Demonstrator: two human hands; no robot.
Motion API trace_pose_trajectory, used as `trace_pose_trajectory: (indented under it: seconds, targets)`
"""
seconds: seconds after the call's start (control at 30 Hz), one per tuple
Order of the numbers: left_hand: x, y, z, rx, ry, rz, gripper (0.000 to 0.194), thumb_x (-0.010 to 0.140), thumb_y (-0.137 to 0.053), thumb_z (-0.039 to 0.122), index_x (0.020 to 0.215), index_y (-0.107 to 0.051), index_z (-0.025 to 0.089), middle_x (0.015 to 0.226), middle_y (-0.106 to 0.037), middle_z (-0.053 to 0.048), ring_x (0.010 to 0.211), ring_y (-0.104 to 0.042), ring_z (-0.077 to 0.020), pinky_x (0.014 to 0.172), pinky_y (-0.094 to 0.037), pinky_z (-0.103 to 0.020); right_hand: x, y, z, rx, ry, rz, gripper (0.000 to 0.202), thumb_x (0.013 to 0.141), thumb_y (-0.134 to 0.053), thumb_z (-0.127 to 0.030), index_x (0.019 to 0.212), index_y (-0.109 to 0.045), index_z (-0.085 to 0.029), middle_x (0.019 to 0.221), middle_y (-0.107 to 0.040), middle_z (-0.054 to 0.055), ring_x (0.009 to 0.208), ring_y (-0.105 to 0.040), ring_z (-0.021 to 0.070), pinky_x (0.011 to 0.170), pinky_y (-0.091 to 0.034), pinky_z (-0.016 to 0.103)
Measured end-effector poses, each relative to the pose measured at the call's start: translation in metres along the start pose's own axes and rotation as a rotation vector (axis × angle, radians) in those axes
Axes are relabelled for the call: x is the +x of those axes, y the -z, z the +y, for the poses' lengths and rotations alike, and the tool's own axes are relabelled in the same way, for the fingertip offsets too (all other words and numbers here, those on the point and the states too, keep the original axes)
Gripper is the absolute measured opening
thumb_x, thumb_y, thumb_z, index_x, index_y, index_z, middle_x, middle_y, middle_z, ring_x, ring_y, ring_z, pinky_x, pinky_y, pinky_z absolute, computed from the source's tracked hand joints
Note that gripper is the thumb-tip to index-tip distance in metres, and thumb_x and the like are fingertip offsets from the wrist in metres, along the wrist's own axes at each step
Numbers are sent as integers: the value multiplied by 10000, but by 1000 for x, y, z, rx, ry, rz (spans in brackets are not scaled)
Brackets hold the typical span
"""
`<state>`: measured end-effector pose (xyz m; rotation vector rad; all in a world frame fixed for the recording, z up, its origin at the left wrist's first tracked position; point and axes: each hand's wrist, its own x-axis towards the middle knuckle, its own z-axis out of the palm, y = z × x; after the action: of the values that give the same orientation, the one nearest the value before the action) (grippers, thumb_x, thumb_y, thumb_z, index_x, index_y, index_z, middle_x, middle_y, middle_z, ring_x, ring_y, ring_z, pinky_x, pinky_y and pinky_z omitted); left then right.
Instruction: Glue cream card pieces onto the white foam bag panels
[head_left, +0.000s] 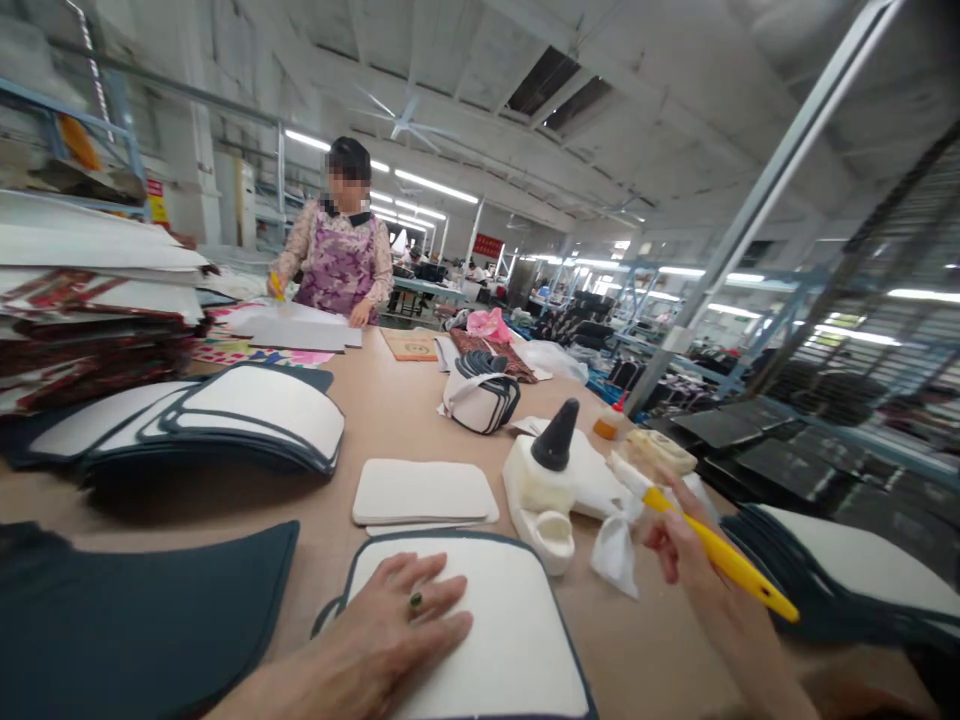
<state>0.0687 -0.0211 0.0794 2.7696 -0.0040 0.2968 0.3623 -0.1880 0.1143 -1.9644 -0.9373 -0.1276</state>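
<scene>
My left hand [390, 620] lies flat, fingers spread, on a white foam panel with a dark trimmed edge [517, 640] at the near edge of the table. A green ring sits on one finger. My right hand [686, 560] grips a yellow-handled brush [720, 555], its tip pointing up toward a crusted white glue bottle with a black nozzle [551, 470]. A crumpled white rag [616, 555] lies between the bottle and my right hand. A small stack of white foam pads [424, 492] rests just beyond the panel.
Stacks of dark-edged white panels [247, 415] lie at left, dark fabric [135, 620] at near left, more panels [847, 575] at right. A bundle of pieces [480, 395] sits mid-table. A co-worker [341, 255] stands at the far end over white sheets. Metal racks [825, 400] line the right.
</scene>
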Motion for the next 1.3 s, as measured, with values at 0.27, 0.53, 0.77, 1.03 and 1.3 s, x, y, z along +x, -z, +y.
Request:
trace_pose_trajectory:
  seconds: [0.27,0.53,0.77,1.03,1.3]
  targets:
    - [0,-20,-17,-55,36,47,529,805,-508,278,1303,-371,392,1395,-419,-2,1285,-330,-334,1033,-247,-487,22,-53,46,58,-180,-53,512,736,-469,-624,681,-648,-148,407,-414,-33,427,-440,155,458,-350,279]
    - [1,1,-7,-72,80,-56,506,845,-476,223,1304,-376,408,1395,-413,4,1293,-326,-319,1041,-260,-478,28,-82,55,-16,-144,-68,526,657,-546,-663,489,-608,-168,473,-588,41,503,-549,199,487,-370,286]
    - [0,-6,-8,-72,70,19,490,840,-479,250,1299,-384,393,1391,-423,3,1292,-330,-313,1046,-250,-473,17,-76,63,-9,-112,-98,450,673,-567,-604,645,-698,-174,579,-672,54,561,-618,232,519,-444,301]
    - [0,-11,-14,-75,38,-23,537,820,-476,223,1320,-358,380,1421,-376,-8,1305,-297,-326,1050,-235,-484,13,-44,64,-83,-78,-46,392,740,-492,-524,688,-671,-180,515,-610,25,520,-587,227,499,-429,311]
    - [3,5,-2,-146,60,-37,555,788,-515,172,1295,-402,370,1374,-447,-22,1287,-334,-322,1046,-249,-478,13,-32,52,-69,179,-396,140,658,-568,-269,720,-686,-228,721,-623,15,672,-581,193,648,-450,302]
